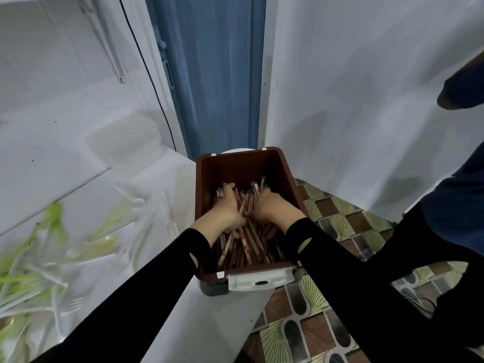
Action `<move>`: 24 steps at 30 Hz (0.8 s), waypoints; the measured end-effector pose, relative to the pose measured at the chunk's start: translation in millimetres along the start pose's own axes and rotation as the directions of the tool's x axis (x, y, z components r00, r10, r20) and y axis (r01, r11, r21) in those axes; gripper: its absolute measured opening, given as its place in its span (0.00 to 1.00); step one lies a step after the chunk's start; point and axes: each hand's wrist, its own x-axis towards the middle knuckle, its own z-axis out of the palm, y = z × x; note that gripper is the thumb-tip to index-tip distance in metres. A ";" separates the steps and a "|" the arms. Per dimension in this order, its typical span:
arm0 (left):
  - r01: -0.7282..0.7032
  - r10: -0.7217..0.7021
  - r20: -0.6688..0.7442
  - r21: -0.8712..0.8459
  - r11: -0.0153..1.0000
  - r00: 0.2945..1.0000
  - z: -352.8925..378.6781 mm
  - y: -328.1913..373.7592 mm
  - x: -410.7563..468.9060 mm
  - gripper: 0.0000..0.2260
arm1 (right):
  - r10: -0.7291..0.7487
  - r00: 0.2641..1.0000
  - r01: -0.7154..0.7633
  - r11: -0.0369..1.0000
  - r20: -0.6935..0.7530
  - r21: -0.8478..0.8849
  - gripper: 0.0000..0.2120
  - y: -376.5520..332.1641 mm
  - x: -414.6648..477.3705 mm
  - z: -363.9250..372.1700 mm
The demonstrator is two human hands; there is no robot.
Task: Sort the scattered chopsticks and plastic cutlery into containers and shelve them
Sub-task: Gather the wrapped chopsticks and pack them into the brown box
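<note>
One wide-angle view from a camera on the person's head, facing forward and steeply down. Two black sleeves (157,284) enter from the bottom edge and converge toward centre frame, close below the lens, over a brown bin (235,166) of chopsticks (243,247). White worktop (162,182) fills the lower left, patterned floor (327,310) the lower right, a blue door (217,74) the upper centre.

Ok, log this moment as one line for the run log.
step: sorting chopsticks | left hand: gripping chopsticks in brown bin | right hand: gripping chopsticks too | plastic cutlery: scattered left of bin, unsorted
</note>
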 end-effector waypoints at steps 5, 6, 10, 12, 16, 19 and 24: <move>-0.013 0.017 -0.033 0.112 0.994 0.999 3.4 -2.5 -2.6 0.25 | -0.065 0.998 0.065 0.997 -0.009 -0.032 0.35 1.6 -8.0 -1.1; -0.007 0.012 -0.048 0.102 0.995 0.999 3.8 -2.5 -2.2 0.24 | -0.088 0.996 0.088 0.996 -0.019 -0.026 0.31 2.3 -6.7 0.0; -0.036 0.048 -0.117 0.101 0.994 0.992 3.8 -4.7 1.1 0.23 | -0.198 0.973 0.198 0.980 -0.115 -0.016 0.28 4.2 -7.6 0.5; -0.024 0.040 -0.106 0.149 0.989 0.994 5.0 -5.0 0.9 0.23 | -0.242 0.968 0.241 0.970 -0.062 -0.032 0.31 2.8 -7.6 1.4; -0.054 0.067 -0.036 0.290 0.955 0.997 4.7 -4.7 -4.2 0.23 | -0.171 0.985 0.171 0.963 0.016 -0.208 0.29 0.0 -10.3 2.4; -0.053 0.043 0.035 0.363 0.930 0.998 3.6 1.2 -9.8 0.25 | -0.103 0.994 0.108 0.965 0.037 -0.238 0.31 0.1 -7.9 5.2; -0.026 0.023 0.010 0.381 0.924 1.000 5.8 -5.6 -5.0 0.41 | -0.070 0.993 0.087 0.977 0.095 -0.196 0.28 0.1 -5.7 7.8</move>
